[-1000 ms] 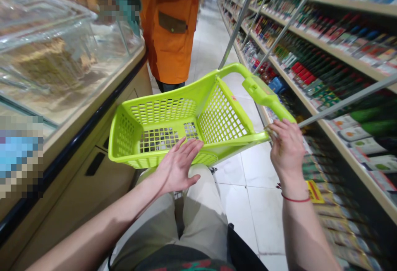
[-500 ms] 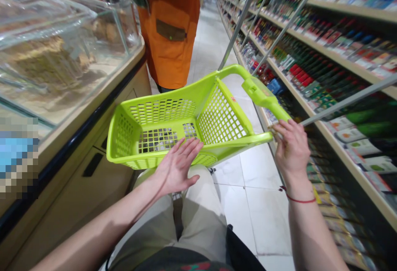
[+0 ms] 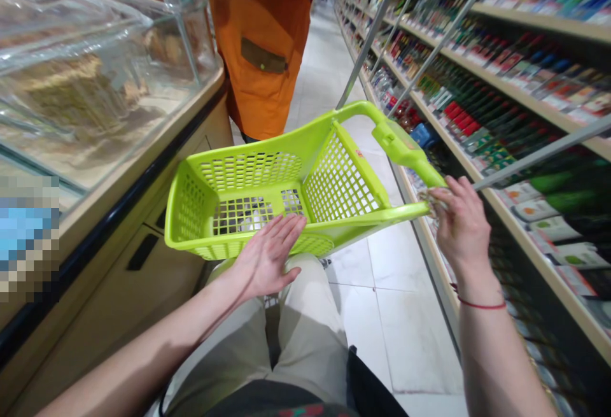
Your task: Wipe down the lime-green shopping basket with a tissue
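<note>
A lime green plastic shopping basket [image 3: 248,172] on a trolley frame stands in front of me in a shop aisle, with nothing visible inside it. My left hand [image 3: 267,258] lies flat with fingers stretched out against the basket's near rim. My right hand [image 3: 461,226] is closed at the near end of the green handle [image 3: 405,149], with something small and crumpled pinched in its fingers. A thin red cord circles my right wrist.
A glass food display counter [image 3: 95,105] runs along the left. Shelves of packaged goods [image 3: 515,79] line the right. A person in an orange apron [image 3: 265,41] stands just beyond the basket in the tiled aisle [image 3: 405,315].
My right hand has shifted slightly right and up along the handle. The person in orange has leaned a little. My left hand stays on the rim.
</note>
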`<state>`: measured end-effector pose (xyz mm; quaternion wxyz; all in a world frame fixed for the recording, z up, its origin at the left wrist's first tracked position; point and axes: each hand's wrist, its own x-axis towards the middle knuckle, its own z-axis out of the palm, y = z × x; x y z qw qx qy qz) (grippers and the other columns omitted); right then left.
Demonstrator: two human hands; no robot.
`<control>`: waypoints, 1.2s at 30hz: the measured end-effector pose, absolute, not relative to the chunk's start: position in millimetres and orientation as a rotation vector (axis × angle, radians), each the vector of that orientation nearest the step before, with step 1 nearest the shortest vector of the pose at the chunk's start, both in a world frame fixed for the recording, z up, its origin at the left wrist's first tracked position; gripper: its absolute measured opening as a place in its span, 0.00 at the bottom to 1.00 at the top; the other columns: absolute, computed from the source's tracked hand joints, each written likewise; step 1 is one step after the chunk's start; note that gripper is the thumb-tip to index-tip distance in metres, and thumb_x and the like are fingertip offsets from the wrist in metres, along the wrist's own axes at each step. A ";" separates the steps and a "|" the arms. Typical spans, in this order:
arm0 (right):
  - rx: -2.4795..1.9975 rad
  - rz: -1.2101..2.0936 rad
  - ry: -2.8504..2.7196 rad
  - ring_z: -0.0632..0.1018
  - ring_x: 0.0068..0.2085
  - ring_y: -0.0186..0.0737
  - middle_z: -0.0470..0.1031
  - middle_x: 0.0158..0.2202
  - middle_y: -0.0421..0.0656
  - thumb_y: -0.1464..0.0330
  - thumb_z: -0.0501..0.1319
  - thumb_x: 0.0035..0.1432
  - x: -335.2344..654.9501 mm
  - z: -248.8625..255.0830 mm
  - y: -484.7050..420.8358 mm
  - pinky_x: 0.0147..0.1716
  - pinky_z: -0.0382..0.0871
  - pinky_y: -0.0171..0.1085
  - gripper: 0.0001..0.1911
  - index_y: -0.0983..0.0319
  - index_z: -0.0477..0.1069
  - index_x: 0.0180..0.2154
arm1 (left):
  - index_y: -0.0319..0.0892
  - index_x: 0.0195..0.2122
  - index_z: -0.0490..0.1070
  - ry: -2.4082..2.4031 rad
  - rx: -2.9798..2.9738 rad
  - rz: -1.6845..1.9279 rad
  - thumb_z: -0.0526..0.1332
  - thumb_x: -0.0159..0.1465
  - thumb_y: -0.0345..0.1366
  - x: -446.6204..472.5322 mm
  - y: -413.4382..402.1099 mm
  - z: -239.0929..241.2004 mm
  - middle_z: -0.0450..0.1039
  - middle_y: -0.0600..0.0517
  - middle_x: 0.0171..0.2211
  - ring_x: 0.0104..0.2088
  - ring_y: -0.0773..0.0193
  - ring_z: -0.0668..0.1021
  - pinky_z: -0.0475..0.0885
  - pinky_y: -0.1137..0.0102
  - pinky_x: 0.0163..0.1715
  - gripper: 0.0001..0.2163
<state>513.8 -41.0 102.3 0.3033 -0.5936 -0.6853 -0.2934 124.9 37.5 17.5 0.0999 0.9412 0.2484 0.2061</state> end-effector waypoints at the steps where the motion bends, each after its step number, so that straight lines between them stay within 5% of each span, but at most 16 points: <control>1: -1.571 -0.770 -1.812 0.71 0.64 0.53 0.76 0.57 0.51 0.71 0.58 0.66 514.2 102.4 -40.9 0.62 0.66 0.58 0.12 0.59 0.74 0.49 | 0.34 0.72 0.43 0.731 2.780 0.619 0.60 0.61 0.46 124.5 37.8 16.8 0.56 0.39 0.70 0.70 0.50 0.60 0.52 0.54 0.71 0.42; 13: -1.500 -0.713 -2.039 0.72 0.63 0.49 0.77 0.56 0.50 0.78 0.53 0.66 463.6 86.1 -42.9 0.63 0.64 0.58 0.22 0.59 0.68 0.59 | 0.38 0.72 0.44 0.726 2.760 0.562 0.60 0.61 0.46 121.1 40.2 18.9 0.56 0.40 0.70 0.70 0.47 0.60 0.51 0.51 0.71 0.41; 20: -1.574 -0.754 -1.866 0.68 0.66 0.55 0.74 0.59 0.52 0.72 0.56 0.66 503.1 98.9 -41.7 0.63 0.64 0.58 0.15 0.57 0.73 0.51 | 0.46 0.71 0.50 0.878 2.780 0.524 0.64 0.58 0.47 118.3 40.4 24.2 0.55 0.39 0.70 0.70 0.41 0.58 0.48 0.43 0.69 0.41; 36: -1.507 -0.725 -2.015 0.70 0.65 0.51 0.75 0.58 0.48 0.77 0.55 0.65 466.2 84.5 -38.1 0.62 0.64 0.60 0.20 0.55 0.71 0.54 | 0.47 0.72 0.49 0.882 2.782 0.484 0.65 0.58 0.44 117.0 38.7 24.0 0.54 0.40 0.71 0.70 0.44 0.59 0.49 0.46 0.70 0.42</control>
